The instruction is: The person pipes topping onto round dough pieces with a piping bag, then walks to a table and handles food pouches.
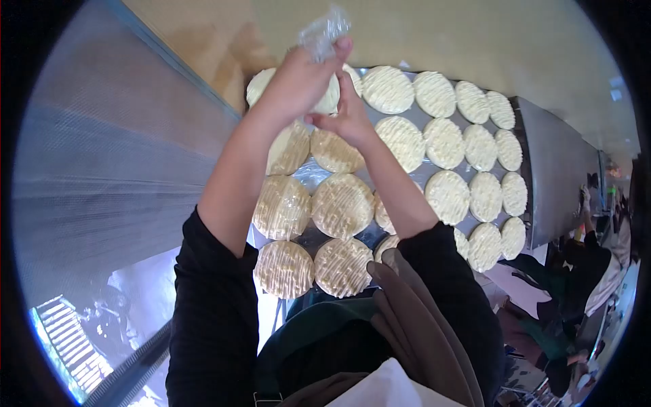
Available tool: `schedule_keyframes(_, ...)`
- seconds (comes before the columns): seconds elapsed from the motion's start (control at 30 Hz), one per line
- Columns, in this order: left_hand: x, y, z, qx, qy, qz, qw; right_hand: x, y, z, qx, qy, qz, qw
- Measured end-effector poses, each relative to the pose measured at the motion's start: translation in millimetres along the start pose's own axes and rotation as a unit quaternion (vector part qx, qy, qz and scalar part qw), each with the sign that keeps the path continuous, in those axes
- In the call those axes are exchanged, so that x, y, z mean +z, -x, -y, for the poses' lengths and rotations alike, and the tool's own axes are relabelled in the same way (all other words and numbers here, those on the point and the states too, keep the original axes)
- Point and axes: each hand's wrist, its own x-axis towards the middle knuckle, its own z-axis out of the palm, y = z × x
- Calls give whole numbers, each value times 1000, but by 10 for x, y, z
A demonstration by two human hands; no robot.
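1. The clear plastic bag (325,32) is in the left hand (305,78). Its gathered upper part comes out above the fist, toward the side which is far from the person.

2. The left fingers are closed around this bag, and the left thumb presses near its gathered part. The fingertips on the other side are hidden.

3. The right hand (352,119) is just below and to the right of the left hand. Its thumb stands well apart from the index finger, in a curved shape. If these fingers touch the bag, I cannot tell.

4. The visible long axis of the bag goes from the left fist up and slightly to the right. The lower end is covered by the hands, so its exact direction cannot be seen.

5. The relation that matters most, in my judgement, is between this hidden lower end and the far left corner of the cakes. The leftmost round cake (259,85) of the farthest row lies beside the left wrist, partly covered by it, and its visible top looks smoother than that of the others.

6. The left hand is the nearer one to this cake; the right hand is farther to the right.

7. The striped round cake (343,266) in the nearest row lies well apart from both hands, on the grey metal surface (310,171).
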Motion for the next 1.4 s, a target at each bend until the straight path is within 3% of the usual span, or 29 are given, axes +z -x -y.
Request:
schedule_keyframes(0.07, 122, 182, -90, 0, -2, 40, 999, -70, 269, 240, -49, 45, -25, 997)
schedule_keyframes(0.17, 352, 475, -316, -1, -22, 86, 996, -167, 728, 653, -28, -5, -49, 998)
schedule_keyframes(0.27, 684, 749, -338, 47, -28, 116, 992, -264, 1204, 1053, -14, 122, -84, 989)
schedule_keyframes(0.3, 804, 889, -426, 31, -102, 100, 989, -285, 1370, 1198, -3, 179, -104, 978)
schedule_keyframes(0.37, 1052, 1085, -484, 44, -198, 118, 972, -272, 1575, 1438, 160, 155, -153, 963)
schedule_keyframes(0.4, 1178, 1112, -383, 68, -221, 151, 961, -263, 1689, 1473, 181, 33, -203, 962)
schedule_keyframes(0.43, 1300, 1115, -236, 87, -167, 172, 967, -292, 1757, 1236, 103, -32, -252, 962)
schedule_keyframes(0.47, 1412, 1137, -162, 99, -114, 194, 969, -346, 1826, 985, 134, 73, -288, 945)
schedule_keyframes(0.53, 1584, 1335, -292, 111, -138, 159, 971, -347, 2070, 1307, 129, 183, -314, 923)
schedule_keyframes(0.6, 1792, 1670, -637, 164, -277, 98, 942, -430, 2227, 1242, 133, 306, -294, 896)
schedule_keyframes(0.63, 1882, 1802, -810, 190, -343, 56, 918, -482, 2258, 937, 84, 226, -338, 910)
schedule_keyframes(0.67, 1962, 1885, -922, 205, -332, 78, 917, -560, 2289, 485, 31, 145, -374, 915)
schedule_keyframes(0.73, 2146, 2026, -1110, 229, -309, 124, 915, -576, 2640, 1504, 124, 401, -277, 864)
schedule_keyframes(0.8, 2349, 2166, -1286, 282, -345, 147, 883, -798, 2562, 678, 64, 454, -310, 833)
schedule_keyframes(0.87, 2540, 2259, -1330, 335, -345, 151, 864, -908, 2759, 683, 179, 425, -283, 841)
schedule_keyframes(0.93, 2757, 2369, -1442, 353, -351, 175, 850, -1049, 2939, 720, 121, 431, -330, 831)
schedule_keyframes(1.1, 3296, 2737, -1706, 413, -319, 211, 827, -1319, 3636, 1137, 83, 242, -397, 881)
schedule_keyframes(1.17, 3517, 2908, -1839, 426, -309, 221, 821, -1453, 3884, 1352, 5, -17, -422, 906)
schedule_keyframes(1.2, 3623, 3008, -1902, 432, -296, 225, 821, -1510, 4012, 1498, -66, -182, -412, 890)
schedule_keyframes(1.23, 3710, 3077, -1953, 437, -283, 228, 823, -1555, 4124, 1664, -154, -347, -374, 846)
schedule_keyframes(1.27, 3772, 3112, -1982, 428, -276, 289, 810, -1569, 4234, 1818, -228, -484, -328, 779)
schedule_keyframes(1.3, 3847, 3176, -2010, 441, -256, 274, 815, -1573, 4339, 1982, -296, -575, -280, 709)
schedule_keyframes(1.37, 4017, 3371, -2069, 462, -217, 243, 825, -1553, 4567, 2294, -394, -684, -194, 582)
schedule_keyframes(1.4, 4057, 3492, -2122, 469, -214, 210, 831, -1590, 4647, 2386, -402, -699, -183, 563)
